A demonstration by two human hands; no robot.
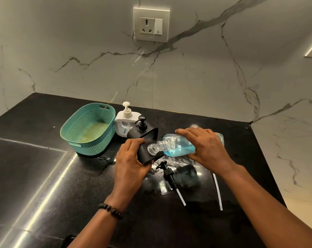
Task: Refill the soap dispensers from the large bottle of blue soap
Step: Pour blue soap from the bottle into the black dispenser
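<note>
My right hand (204, 147) grips the large clear bottle of blue soap (180, 149), tipped on its side with its threaded neck pointing left. My left hand (129, 158) holds a black dispenser (147, 153) tilted toward it, its clear threaded mouth almost touching the bottle's neck. The blue soap lies low in the bottle's belly. A black pump head with its tube (169, 173) lies on the counter just below. Behind stand a second black dispenser (142, 129) with its pump on and a white dispenser (125, 120).
A teal perforated basket (88, 129) sits at the left on the black stone counter (44, 176). A loose white tube (217, 191) lies at the right. Wet patches shine below the bottles. A marble wall with a socket (151, 24) rises behind.
</note>
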